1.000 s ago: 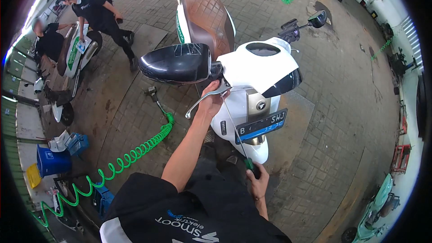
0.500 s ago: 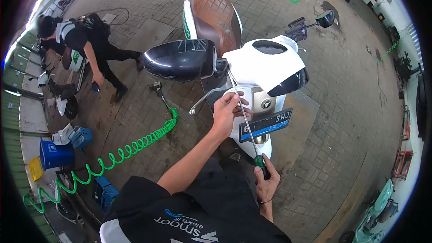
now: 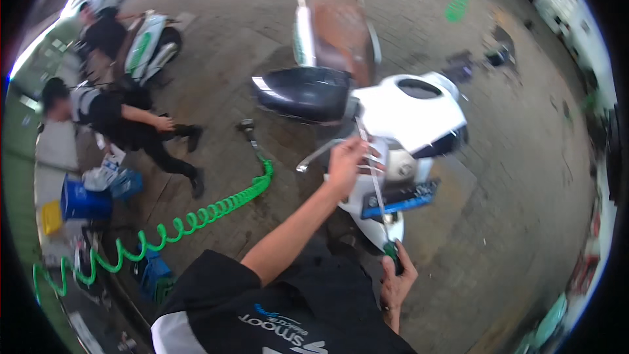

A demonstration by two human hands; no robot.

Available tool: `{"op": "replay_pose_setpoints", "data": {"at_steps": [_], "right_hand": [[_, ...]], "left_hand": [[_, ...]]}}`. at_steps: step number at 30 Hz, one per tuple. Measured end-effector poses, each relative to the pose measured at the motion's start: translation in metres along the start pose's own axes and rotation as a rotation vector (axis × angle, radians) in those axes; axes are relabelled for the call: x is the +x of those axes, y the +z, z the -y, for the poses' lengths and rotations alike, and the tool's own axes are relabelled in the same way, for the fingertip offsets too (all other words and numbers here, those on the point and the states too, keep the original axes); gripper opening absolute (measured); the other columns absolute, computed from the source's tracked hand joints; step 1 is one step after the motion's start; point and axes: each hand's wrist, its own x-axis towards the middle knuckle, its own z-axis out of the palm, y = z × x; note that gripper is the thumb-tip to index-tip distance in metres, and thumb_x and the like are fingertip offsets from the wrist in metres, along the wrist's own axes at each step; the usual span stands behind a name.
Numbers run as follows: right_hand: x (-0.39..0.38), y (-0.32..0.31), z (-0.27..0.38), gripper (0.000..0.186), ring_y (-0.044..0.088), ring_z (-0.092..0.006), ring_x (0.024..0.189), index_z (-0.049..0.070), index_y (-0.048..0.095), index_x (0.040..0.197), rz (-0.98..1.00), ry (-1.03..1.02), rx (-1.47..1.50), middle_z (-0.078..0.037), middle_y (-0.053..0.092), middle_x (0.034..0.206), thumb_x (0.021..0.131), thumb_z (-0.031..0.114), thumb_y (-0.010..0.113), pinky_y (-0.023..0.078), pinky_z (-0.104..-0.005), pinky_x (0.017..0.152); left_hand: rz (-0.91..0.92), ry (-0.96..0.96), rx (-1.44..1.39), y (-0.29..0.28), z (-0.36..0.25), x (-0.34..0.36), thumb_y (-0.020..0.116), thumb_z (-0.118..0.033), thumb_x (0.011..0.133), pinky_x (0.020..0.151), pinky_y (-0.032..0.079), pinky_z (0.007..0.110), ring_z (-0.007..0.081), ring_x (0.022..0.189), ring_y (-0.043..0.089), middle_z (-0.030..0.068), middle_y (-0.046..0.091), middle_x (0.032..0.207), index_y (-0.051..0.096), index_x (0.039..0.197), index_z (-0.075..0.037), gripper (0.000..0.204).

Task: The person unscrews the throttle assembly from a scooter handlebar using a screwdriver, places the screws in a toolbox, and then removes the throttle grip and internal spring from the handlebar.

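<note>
A long screwdriver (image 3: 377, 190) slants from low right up toward the front of a white scooter (image 3: 400, 115). My right hand (image 3: 397, 283) is closed around its green handle. Farther up, the fingers of my left hand (image 3: 346, 165) pinch the thin shaft. The tip reaches in by the base of the black mirror (image 3: 304, 95), beside the white front cover; blur hides exactly where it rests. Below the shaft sits a dark number plate (image 3: 409, 200) with a blue strip. A brake lever (image 3: 314, 156) sticks out left of my left hand.
A green coiled air hose (image 3: 223, 204) with a tool at its end (image 3: 247, 130) stretches across the floor at left. A person in black (image 3: 118, 118) is at the left; another (image 3: 105, 33) is by a second scooter (image 3: 145, 49). A blue bin (image 3: 85, 198) stands at far left.
The view has swung left, so the scooter and both hands appear farther right and blurred. A second person and scooter now show at upper left. Both hands keep their hold on the screwdriver.
</note>
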Motion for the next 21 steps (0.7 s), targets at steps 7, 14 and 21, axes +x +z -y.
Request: {"op": "replay_pose_setpoints", "data": {"at_steps": [7, 14, 21], "right_hand": [[0.008, -0.017, 0.043, 0.045, 0.036, -0.0125, 0.046, 0.007, 0.064, 0.113, 0.214, 0.624, 0.532, -0.004, 0.057, 0.074, 0.104, 0.049, 0.053, 0.037, -0.0311, 0.040], [0.013, -0.018, 0.027, 0.040, 0.040, -0.0126, 0.050, 0.004, 0.062, 0.095, 0.304, 0.515, 0.324, 0.000, 0.045, 0.064, 0.103, 0.043, 0.057, 0.035, -0.0294, 0.047], [0.017, -0.012, -0.005, 0.047, 0.038, -0.0165, 0.060, -0.002, 0.069, 0.100, 0.096, -0.231, -0.316, -0.006, 0.049, 0.068, 0.098, 0.045, 0.068, 0.034, -0.0372, 0.051]], "left_hand": [[0.007, 0.026, -0.158, 0.014, 0.021, 0.018, 0.058, -0.015, 0.104, 0.057, 0.061, 0.036, 0.0246, 0.068, 0.073, 0.0117, 0.070, 0.085, 0.061, 0.114, 0.003, 0.021], [-0.010, 0.055, -0.221, 0.018, 0.017, 0.010, 0.056, -0.017, 0.105, 0.057, 0.062, 0.034, 0.0240, 0.065, 0.073, 0.0106, 0.067, 0.083, 0.061, 0.104, 0.000, 0.019], [0.001, 0.042, -0.172, 0.020, 0.014, 0.008, 0.053, -0.015, 0.106, 0.060, 0.064, 0.035, 0.0254, 0.068, 0.074, 0.0117, 0.066, 0.082, 0.059, 0.103, 0.002, 0.019]]}}
